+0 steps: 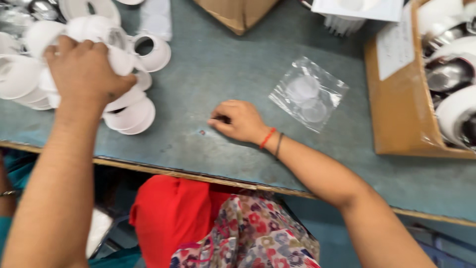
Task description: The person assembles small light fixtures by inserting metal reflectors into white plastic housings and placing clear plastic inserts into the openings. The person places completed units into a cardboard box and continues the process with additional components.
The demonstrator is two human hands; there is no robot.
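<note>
Red cloth (171, 218) and a flowered garment (248, 233) fill the bottom of the view, closest to the lens, below the edge of the grey-green table (218, 64).

On the table, the left hand (84, 72) is clamped over a heap of white round housings (131, 111), fingers curled down and gripping one of them near the top of the pile. Motion blur prevents an exact count, but at least six or seven white pieces show around and under that hand. Two lie stacked just below the wrist, and one open ring-shaped piece (151, 49) sits to the right of the knuckles, touching the pile.

The right hand (238, 121) rests on the tabletop with its fingers bunched together. Something small and dark seems pinched at the fingertips, though what it is cannot be told. One red thread and one dark band circle that wrist. A tiny dark speck (202, 132) lies on the table just beside the thumb.

Near the right hand, apart from it, lies one clear plastic bag (310, 94) holding two pale round discs. Farther right stands one open cardboard box (396, 114) with several white and shiny housings inside, at least four. A second cardboard piece (238, 15) sits at the top edge.
</note>
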